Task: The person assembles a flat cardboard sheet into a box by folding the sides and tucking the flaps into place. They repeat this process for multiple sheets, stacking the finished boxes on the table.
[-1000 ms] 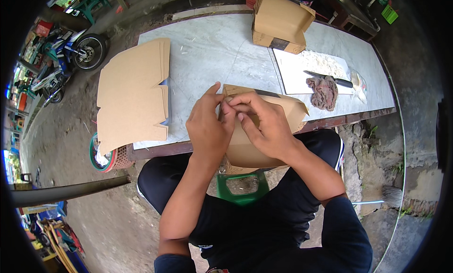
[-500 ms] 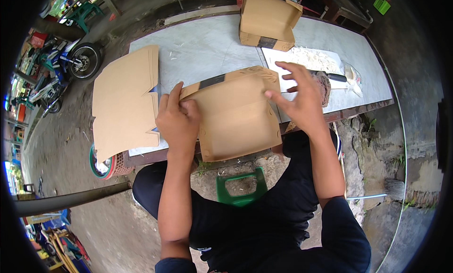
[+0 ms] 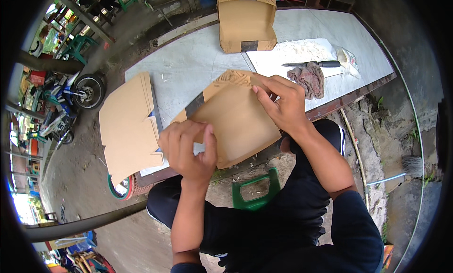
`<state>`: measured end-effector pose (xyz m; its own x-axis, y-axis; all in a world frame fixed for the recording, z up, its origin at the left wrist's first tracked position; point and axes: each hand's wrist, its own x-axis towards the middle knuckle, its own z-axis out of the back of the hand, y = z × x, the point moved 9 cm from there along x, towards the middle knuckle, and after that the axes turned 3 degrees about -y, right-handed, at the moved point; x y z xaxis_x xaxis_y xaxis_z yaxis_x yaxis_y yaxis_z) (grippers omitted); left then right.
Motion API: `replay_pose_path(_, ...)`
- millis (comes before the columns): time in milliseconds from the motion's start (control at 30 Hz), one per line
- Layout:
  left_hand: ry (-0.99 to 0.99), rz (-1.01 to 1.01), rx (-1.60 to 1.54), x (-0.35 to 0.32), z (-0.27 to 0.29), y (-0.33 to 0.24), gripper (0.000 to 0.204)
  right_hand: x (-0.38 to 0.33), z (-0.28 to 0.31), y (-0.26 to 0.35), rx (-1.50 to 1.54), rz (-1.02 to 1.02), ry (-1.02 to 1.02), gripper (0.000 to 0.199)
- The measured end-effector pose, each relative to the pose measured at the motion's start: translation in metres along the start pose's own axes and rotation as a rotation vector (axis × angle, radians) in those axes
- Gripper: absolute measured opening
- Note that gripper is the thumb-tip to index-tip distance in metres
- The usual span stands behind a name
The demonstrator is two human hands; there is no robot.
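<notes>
A brown cardboard box [image 3: 238, 126], its inside facing me, leans over the near edge of the table. My left hand [image 3: 188, 148] is closed on its left wall, thumb raised and fingers curled over the edge. At the upper right corner my right hand [image 3: 282, 100] pinches the wall between thumb and fingers. A dark printed band crosses the box's far wall. Left of the box lies a stack of flat cardboard sheets [image 3: 127, 126]. A second box [image 3: 247, 25], folded and open, stands at the far side of the table.
Right of the box, a crumpled cloth [image 3: 307, 79] lies beside a black-handled knife [image 3: 325, 64] and a white sheet with pale shreds [image 3: 302, 51]. A clear plastic bag [image 3: 348, 63] is next to them. Below the table stands a green stool [image 3: 257, 190]; a basket [image 3: 123, 188] sits at left.
My right hand, spread before, has closed on the box's upper right corner. The box has turned, its right side swinging away from me. The view has shifted too.
</notes>
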<state>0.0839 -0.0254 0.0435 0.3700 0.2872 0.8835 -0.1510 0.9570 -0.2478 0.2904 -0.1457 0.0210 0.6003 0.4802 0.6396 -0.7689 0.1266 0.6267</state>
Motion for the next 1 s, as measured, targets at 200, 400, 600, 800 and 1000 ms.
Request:
replay_pose_path(200, 0.287, 0.667, -0.751, -0.016, -0.037, 0.015, 0.03, -0.003, 0.009, 0.021, 0.02, 0.184, -0.178, 0.048)
replay_pose_path(400, 0.092, 1.178, -1.369, -0.007, -0.063, 0.02, 0.033, -0.01, 0.007, 0.043, 0.074, 0.317, -0.171, 0.056)
replay_pose_path(600, 0.085, 1.424, -1.546, -0.032, -0.082, 0.024, 0.024, -0.016, -0.001, 0.049, 0.1, 0.358, -0.076, 0.048)
replay_pose_path(800, 0.026, 1.136, -1.157, -0.025, -0.073, 0.024, 0.015, -0.014, 0.007, 0.06, 0.091, 0.377, -0.145, 0.027)
replay_pose_path(1000, 0.035, 1.014, -1.056, -0.029, -0.068, 0.018, 0.014, -0.013, -0.003, 0.058, 0.311, 0.228, -0.117, 0.017)
